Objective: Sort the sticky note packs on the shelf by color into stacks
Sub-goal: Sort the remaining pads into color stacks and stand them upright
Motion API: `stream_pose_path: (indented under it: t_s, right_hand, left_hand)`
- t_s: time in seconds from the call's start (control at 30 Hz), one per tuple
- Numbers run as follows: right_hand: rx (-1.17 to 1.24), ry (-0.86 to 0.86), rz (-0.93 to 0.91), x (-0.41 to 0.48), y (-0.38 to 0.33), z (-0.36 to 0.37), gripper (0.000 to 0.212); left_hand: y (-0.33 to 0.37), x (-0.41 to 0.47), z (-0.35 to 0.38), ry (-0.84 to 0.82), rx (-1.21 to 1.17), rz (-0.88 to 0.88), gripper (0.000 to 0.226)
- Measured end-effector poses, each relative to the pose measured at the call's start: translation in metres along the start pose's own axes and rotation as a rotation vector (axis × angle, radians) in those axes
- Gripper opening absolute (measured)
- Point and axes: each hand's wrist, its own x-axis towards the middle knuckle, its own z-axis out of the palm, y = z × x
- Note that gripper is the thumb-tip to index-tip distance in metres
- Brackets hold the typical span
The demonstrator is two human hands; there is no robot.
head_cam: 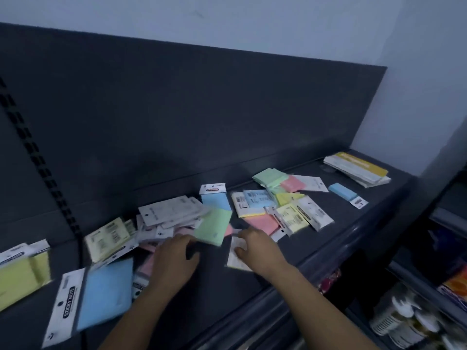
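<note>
Glossy plastic-wrapped paper sticky note packs point(104, 294) on a matt dark shelf point(341, 223).

Both bare forearms point(141, 311) reach forward from the lower edge. The left hand point(174, 258) lies palm down, fingers bent, thumb out to the right. The right hand point(255, 246) sits just beside it, knuckles up, fingers curled; blur hides either grip.

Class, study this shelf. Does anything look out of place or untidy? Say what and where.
Yes. The sticky note packs lie scattered on the shelf, colours mixed, overlapping at odd angles. A green pack lies tilted on the middle heap, and one blue pack sits alone to the right.
</note>
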Motion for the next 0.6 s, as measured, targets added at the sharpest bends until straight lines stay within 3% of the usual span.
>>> stream_pose_path:
  t_s: [0.13, 0.3, 0.4, 0.53, 0.6]
  right_hand:
    - [-0.085, -0.065, -0.034, 0.038, 0.0, 0.014, 0.035]
    - [-0.01, -0.135, -0.121, 0.068, 0.006, 0.029, 0.068]
    - [0.089, -0.077, -0.148, 0.074, 0.005, 0.033, 0.079]
    - [0.053, -0.048, -0.159, 0.083, -0.002, 0.032, 0.045]
    - [0.201, -0.123, -0.079, 0.086, -0.004, 0.032, 0.04]
  left_hand:
    - [-0.013, -0.01, -0.006, 0.12, 0.047, -0.097, 0.009]
    - [-0.024, -0.021, -0.004, 0.091, 0.105, -0.322, 0.049]
    - [-0.02, -0.024, -0.001, 0.102, 0.071, -0.395, 0.053]
    - [-0.012, -0.021, -0.001, 0.163, 0.057, -0.447, 0.052]
    - [-0.006, -0.022, -0.003, 0.181, 0.021, -0.491, 0.061]
